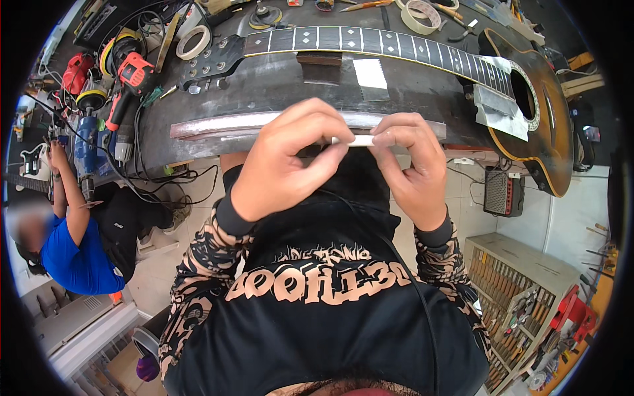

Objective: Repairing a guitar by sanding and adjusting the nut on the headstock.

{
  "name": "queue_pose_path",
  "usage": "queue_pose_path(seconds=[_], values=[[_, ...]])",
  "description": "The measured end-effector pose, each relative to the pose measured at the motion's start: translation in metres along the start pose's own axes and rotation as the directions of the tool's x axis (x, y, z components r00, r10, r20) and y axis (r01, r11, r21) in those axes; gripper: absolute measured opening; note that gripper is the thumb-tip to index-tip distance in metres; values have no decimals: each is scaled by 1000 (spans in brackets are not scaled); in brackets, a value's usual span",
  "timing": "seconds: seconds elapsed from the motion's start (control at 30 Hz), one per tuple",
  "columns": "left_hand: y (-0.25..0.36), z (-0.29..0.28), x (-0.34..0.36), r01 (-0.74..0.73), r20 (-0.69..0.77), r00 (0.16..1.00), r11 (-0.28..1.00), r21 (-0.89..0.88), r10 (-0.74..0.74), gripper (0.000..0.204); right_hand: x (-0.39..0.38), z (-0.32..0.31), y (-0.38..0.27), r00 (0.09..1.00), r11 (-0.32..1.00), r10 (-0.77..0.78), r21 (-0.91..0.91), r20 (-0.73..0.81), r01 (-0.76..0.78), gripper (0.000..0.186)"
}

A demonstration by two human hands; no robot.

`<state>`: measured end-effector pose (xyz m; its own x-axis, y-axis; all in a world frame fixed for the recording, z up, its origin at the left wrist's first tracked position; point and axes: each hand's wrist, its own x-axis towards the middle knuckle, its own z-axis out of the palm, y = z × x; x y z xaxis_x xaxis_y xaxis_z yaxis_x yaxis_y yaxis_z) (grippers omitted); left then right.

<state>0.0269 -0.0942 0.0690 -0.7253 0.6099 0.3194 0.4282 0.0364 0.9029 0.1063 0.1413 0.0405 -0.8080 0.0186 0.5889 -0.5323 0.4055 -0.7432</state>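
Observation:
My left hand (290, 158) and my right hand (417, 168) are raised at the near edge of the workbench. Between them they pinch a small white strip (361, 140), shaped like a guitar nut or saddle, one end in each hand's thumb and fingers. Just behind my fingers a long bar with a pale, dusty top (218, 125) lies along the bench, partly hidden by my hands. Farther back rests an acoustic guitar (551, 99), its neck (396, 45) running left across the bench to the dark headstock (212, 61). No strings show on it.
A small dark block (319, 59) sits by the neck, beside a white paper piece (372, 74). Tape rolls (421, 16), red power tools (137, 71) and cables crowd the bench. At left works a person in blue (82, 254). A tool rack (518, 290) stands at right.

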Motion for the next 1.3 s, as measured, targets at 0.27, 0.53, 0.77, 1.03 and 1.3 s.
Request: queue_pose_path(seconds=[0.27,0.53,0.77,1.03,1.3], values=[[-31,-1,28,-257,99,966,864,433,238,19,4,-23,9,991,912,133,-388,-22,-131,24],[-26,0,28,-197,67,980,852,485,189,19,12,-18,17,991,871,93,-490,100,-32,21],[-29,6,35,-204,133,979,808,553,157,19,23,-11,18,979,843,65,-535,191,49,15],[-41,67,66,-310,177,950,843,440,257,10,22,-65,13,971,790,152,-614,186,-6,15],[-38,14,36,-283,171,959,789,545,225,18,45,-13,4,939,844,128,-533,318,66,15]])
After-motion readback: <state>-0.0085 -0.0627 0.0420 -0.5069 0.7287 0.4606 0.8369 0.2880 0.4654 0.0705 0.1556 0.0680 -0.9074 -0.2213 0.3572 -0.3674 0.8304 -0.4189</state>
